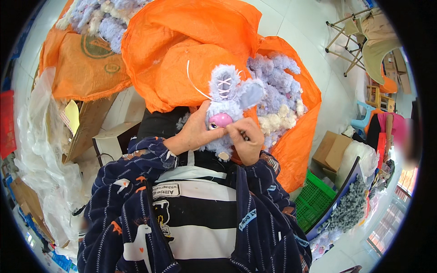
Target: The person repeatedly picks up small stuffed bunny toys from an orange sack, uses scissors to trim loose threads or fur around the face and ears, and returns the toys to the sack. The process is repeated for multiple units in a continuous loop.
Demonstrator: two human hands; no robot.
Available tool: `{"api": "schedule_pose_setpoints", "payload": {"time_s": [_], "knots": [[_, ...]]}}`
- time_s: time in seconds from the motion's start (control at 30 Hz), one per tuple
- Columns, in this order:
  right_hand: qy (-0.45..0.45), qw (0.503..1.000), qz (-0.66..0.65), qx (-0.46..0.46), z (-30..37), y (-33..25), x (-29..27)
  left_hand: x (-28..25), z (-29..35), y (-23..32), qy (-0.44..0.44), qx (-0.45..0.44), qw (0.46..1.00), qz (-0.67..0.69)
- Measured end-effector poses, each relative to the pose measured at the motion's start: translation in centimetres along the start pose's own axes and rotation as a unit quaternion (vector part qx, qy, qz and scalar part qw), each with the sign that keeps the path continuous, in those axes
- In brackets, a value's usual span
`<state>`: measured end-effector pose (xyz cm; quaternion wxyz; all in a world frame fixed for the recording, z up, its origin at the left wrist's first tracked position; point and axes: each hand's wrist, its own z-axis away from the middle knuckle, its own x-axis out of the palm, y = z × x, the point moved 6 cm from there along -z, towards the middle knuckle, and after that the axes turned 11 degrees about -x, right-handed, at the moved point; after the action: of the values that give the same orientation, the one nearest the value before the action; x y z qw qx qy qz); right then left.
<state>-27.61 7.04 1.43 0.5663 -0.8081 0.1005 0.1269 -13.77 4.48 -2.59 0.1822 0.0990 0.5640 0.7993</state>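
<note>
A fluffy lavender plush toy (pixel 221 108) with long ears and a pink face lies over my lap, its ears pointing away from me. White lacing crosses one ear, and a loose white cord curls out to the left. My left hand (pixel 195 132) grips the toy's left side, thumb along the lower edge of the face. At the right of the face my right hand (pixel 247 140) is closed in a pinch, its fingertips against the toy near my left thumb. Something small and dark shows between its curled fingers; what it is I cannot make out.
An orange sack (pixel 191 41) lies spread ahead of me. More lavender and cream plush pieces (pixel 277 91) fill its right side, and another plush pile (pixel 102 20) sits at far left. Cardboard (pixel 91 125) and clear plastic (pixel 43 150) stand left; a green crate (pixel 314 198) is at right.
</note>
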Motion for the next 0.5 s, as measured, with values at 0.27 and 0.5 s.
{"api": "schedule_pose_setpoints", "payload": {"time_s": [0.27,0.5], "knots": [[-0.069,0.988,0.055,0.129,-1.7,0.7,-0.5,-0.3,0.3,-0.1,-0.024,0.027,0.999,0.022],[-0.160,0.968,0.044,0.191,-2.9,1.2,-0.2,-0.2,0.4,-0.3,-0.033,0.045,0.998,0.015]]}}
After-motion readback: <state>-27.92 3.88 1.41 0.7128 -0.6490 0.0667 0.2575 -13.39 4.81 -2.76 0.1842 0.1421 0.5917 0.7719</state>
